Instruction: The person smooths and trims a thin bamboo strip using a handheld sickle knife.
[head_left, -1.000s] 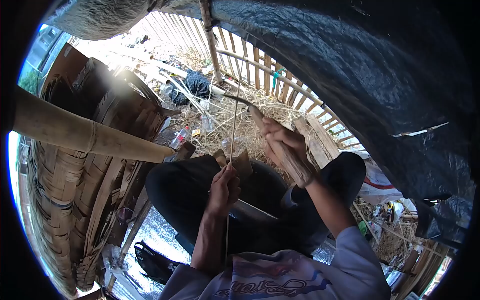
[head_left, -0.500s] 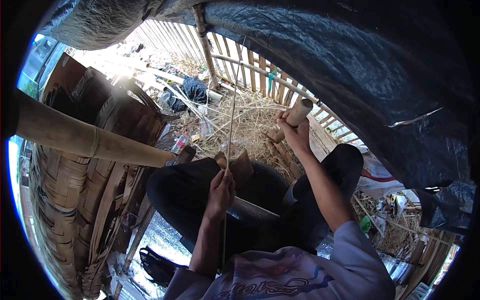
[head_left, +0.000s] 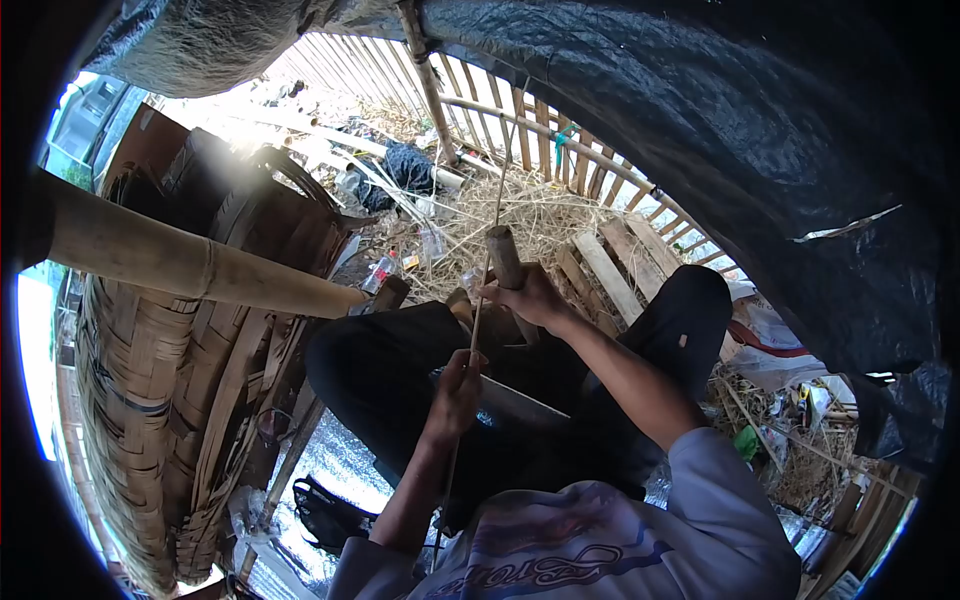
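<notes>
My left hand (head_left: 459, 392) is closed around a long thin bamboo stick (head_left: 499, 200), which slants up and away from my lap toward the fence. My right hand (head_left: 530, 297) grips a short, thick wooden club (head_left: 505, 256) with a round blunt end. The club is beside the stick, just beyond my left hand; the right fingertips meet the stick in view, but whether they touch it I cannot tell. Between my bent legs, below the hands, lies a flat piece with a pale straight edge (head_left: 526, 397), partly hidden in shadow.
A thick bamboo pole (head_left: 200, 262) juts in from the left over woven bamboo panels (head_left: 135, 400). Black plastic sheeting (head_left: 720, 130) hangs at upper right. Straw (head_left: 530, 205), wooden slats (head_left: 608, 275) and a plastic bottle (head_left: 380, 272) lie before a bamboo fence (head_left: 590, 165).
My right hand has brought the club left and down, from out at the right to beside the stick. My left hand keeps its hold, slightly shifted in view.
</notes>
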